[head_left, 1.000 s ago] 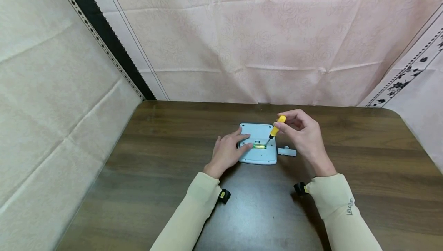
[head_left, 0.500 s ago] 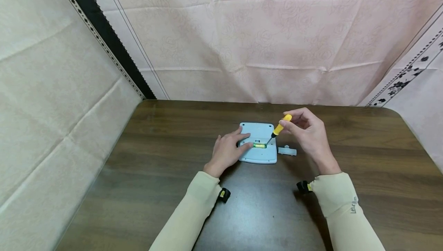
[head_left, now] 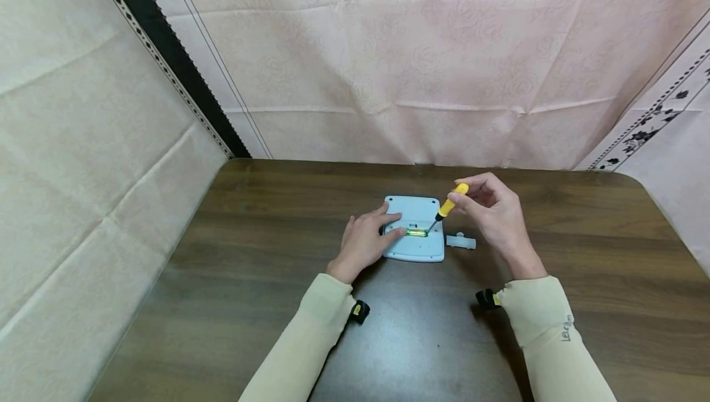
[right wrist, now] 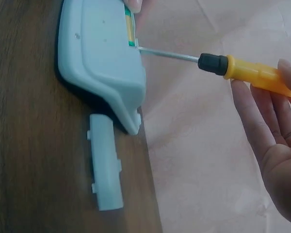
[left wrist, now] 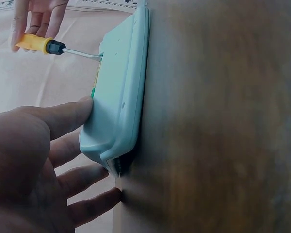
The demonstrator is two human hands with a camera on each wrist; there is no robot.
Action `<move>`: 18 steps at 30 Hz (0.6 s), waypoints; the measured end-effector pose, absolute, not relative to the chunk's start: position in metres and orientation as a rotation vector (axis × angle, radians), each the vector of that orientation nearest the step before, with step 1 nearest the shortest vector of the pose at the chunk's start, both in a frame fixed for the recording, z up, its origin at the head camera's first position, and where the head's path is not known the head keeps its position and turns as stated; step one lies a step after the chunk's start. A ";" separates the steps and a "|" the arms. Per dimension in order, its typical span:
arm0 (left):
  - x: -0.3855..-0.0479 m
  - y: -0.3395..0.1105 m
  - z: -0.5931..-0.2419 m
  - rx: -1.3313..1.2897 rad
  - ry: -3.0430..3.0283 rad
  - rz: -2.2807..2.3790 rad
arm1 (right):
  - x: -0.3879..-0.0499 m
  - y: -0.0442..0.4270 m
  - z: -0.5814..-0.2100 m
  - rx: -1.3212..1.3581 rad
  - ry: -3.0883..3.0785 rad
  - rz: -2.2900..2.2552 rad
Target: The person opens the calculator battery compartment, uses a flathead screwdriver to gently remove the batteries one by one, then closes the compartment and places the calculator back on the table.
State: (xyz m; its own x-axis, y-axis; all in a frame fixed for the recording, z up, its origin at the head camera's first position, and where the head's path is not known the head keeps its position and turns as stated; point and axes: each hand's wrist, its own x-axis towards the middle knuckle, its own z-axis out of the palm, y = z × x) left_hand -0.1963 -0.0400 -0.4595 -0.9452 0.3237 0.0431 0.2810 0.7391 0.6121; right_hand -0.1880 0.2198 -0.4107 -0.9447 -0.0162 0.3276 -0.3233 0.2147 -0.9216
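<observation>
A light blue device like a calculator lies back side up on the table. Its open battery slot holds a green and gold battery. My left hand rests on the device's left part, fingers spread, the thumb at the battery's left end. Between thumb and fingers, my right hand holds a screwdriver by its yellow handle. The screwdriver's metal shaft slants down, its tip at the battery's right end in the slot. To the right of the device lies the light blue battery cover, detached.
The brown wooden table carries the device and the cover. Pale patterned cloth hangs behind its far edge, and more cloth is on the left. A black wrist camera sits at the left cuff.
Over the last second my right hand and the screwdriver handle have tilted slightly right, while the tip stays at the battery's right end. My left hand and the device look still.
</observation>
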 end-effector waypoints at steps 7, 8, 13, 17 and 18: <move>-0.197 -0.040 -0.460 0.507 2.866 0.997 | -0.193 0.228 -0.420 0.286 -2.128 2.016; -0.197 -0.040 -0.460 0.508 2.865 0.998 | -0.194 0.230 -0.422 0.290 -2.096 2.055; -0.197 -0.040 -0.460 0.509 2.864 1.009 | -0.199 0.237 -0.432 0.327 -1.937 2.210; -0.197 -0.041 -0.460 0.497 2.865 1.007 | -0.202 0.243 -0.440 0.332 -1.870 2.290; -0.197 -0.041 -0.460 0.495 2.865 1.004 | -0.202 0.244 -0.441 0.327 -1.862 2.304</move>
